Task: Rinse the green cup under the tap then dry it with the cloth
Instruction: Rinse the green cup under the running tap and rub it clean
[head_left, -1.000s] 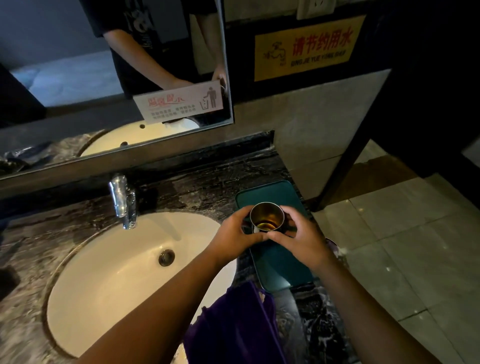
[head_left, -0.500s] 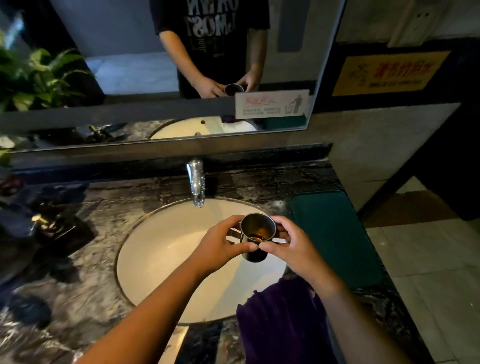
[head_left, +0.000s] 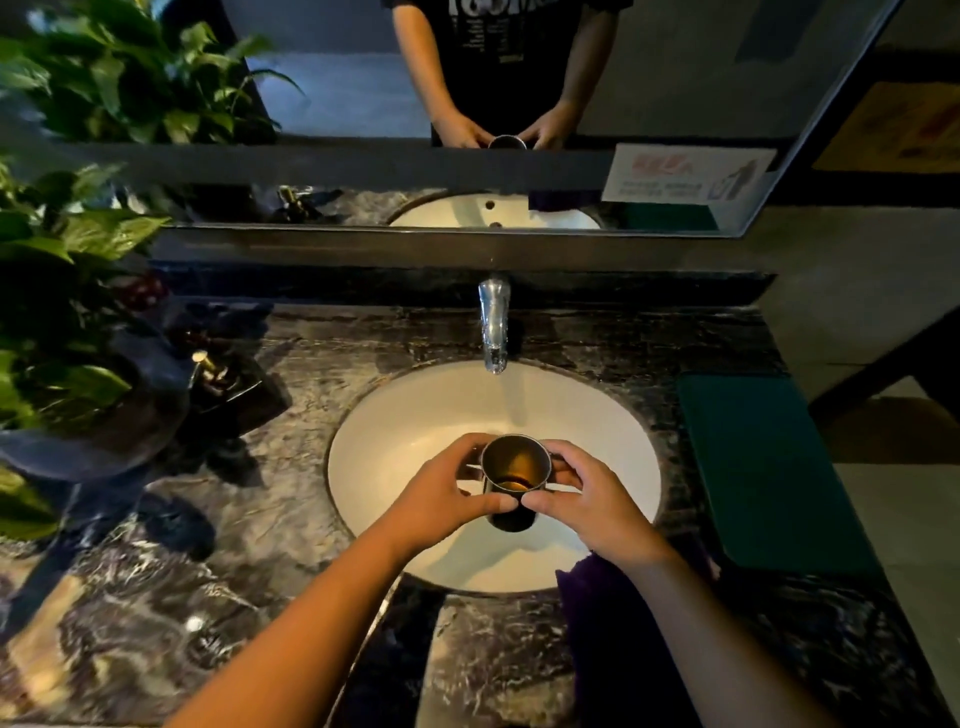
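Past the cloth (head_left: 613, 613) at the near edge, left hand (head_left: 441, 499) and right hand (head_left: 587, 499) both curl round the cup (head_left: 514, 467), upright over the sink (head_left: 405, 426), short of the tap (head_left: 493, 322) straight ahead.

Public washroom: basin (head_left: 415, 415), tap (head_left: 493, 322), mirror (head_left: 337, 104), posted notice (head_left: 685, 174).

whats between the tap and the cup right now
Head view: only bare white sink lies between the tap and the cup. A faint streak below the spout may be water; I cannot tell.
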